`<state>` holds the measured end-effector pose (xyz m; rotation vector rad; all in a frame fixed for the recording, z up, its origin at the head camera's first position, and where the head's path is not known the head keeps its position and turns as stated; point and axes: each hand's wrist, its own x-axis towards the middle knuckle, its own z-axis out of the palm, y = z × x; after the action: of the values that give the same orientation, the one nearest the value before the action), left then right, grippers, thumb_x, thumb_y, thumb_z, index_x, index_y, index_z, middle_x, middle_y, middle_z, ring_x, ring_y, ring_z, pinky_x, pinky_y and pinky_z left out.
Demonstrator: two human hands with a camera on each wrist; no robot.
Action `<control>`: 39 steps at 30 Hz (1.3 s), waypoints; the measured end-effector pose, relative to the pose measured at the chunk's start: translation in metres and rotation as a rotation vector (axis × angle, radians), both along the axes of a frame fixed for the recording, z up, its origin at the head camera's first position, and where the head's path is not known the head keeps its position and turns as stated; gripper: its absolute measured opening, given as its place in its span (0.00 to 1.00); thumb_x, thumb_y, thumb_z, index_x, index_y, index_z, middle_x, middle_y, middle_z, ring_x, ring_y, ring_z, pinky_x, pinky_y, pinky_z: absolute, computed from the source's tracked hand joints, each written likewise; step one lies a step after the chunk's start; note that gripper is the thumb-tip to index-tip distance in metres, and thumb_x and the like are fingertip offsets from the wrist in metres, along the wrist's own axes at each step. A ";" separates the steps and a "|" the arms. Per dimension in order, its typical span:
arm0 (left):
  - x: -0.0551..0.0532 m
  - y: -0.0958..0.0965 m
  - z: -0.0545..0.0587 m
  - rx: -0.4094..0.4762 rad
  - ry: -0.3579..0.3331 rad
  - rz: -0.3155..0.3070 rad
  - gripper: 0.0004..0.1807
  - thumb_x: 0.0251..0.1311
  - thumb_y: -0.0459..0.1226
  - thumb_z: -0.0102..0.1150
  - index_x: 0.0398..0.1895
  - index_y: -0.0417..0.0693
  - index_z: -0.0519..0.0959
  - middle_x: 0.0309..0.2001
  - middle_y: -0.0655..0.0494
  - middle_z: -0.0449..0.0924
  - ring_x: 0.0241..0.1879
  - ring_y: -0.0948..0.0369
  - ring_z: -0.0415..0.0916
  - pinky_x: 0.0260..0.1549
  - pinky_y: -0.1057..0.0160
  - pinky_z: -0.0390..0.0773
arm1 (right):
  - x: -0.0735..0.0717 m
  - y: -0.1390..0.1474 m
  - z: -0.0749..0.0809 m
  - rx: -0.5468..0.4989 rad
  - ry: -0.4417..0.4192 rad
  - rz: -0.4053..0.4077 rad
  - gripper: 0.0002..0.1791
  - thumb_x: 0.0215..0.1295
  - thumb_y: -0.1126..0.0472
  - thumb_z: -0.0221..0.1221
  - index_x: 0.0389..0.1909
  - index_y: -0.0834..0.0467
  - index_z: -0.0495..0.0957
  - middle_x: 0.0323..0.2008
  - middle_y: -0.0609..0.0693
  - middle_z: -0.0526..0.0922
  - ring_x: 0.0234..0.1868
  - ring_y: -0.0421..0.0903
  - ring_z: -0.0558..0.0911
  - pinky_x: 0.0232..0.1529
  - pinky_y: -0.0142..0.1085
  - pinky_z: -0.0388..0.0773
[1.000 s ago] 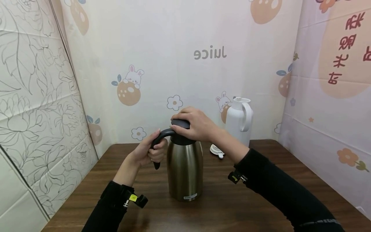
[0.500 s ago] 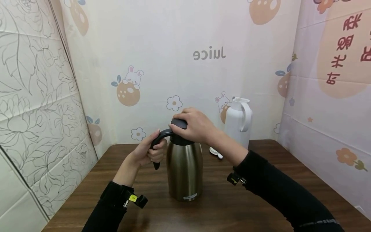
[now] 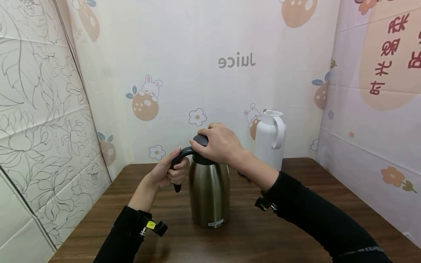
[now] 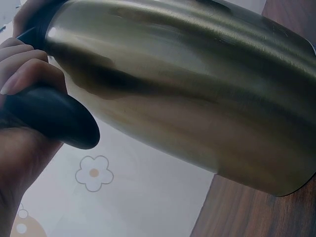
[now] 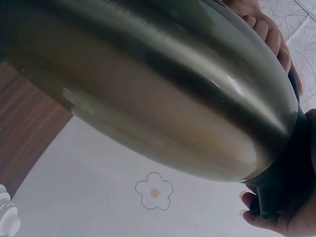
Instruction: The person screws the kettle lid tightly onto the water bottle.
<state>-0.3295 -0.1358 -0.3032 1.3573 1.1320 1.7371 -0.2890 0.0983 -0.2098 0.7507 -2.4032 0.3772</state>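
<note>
A brushed gold-brown vacuum jug (image 3: 209, 197) stands upright on the table in the head view. My left hand (image 3: 167, 170) grips its black curved handle (image 3: 179, 157), fingers wrapped round it; the handle's lower end (image 4: 74, 121) shows large in the left wrist view. On top, my right hand (image 3: 222, 144) holds the dark lid (image 3: 200, 140), its fingers curled over the far side and its thumb on the near side. Much of the lid lies hidden under that palm. The right wrist view shows the jug's body (image 5: 163, 94) and fingertips (image 5: 247, 215) beside the black top.
A white jug (image 3: 269, 142) with a loop handle stands at the back right, partly behind my right forearm. The brown wooden table (image 3: 250, 233) meets patterned cloth walls (image 3: 230, 91) at the back and sides. A white ridged piece (image 5: 7, 215) shows at the right wrist view's lower left.
My right hand has turned slightly on the lid and shifted left, its forearm now covering the small white lid by the white jug. The left hand and jug stay put.
</note>
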 end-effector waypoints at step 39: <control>-0.002 0.001 -0.001 0.027 -0.002 -0.040 0.30 0.86 0.57 0.21 0.30 0.51 0.63 0.17 0.63 0.53 0.13 0.64 0.49 0.14 0.62 0.46 | -0.037 0.029 0.001 0.096 0.063 0.475 0.21 0.77 0.44 0.59 0.62 0.49 0.84 0.49 0.43 0.87 0.48 0.38 0.83 0.47 0.38 0.79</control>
<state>-0.3317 -0.1345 -0.3044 1.3844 1.0770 1.7304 -0.3264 0.1269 -0.2091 1.3610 -2.1785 0.4173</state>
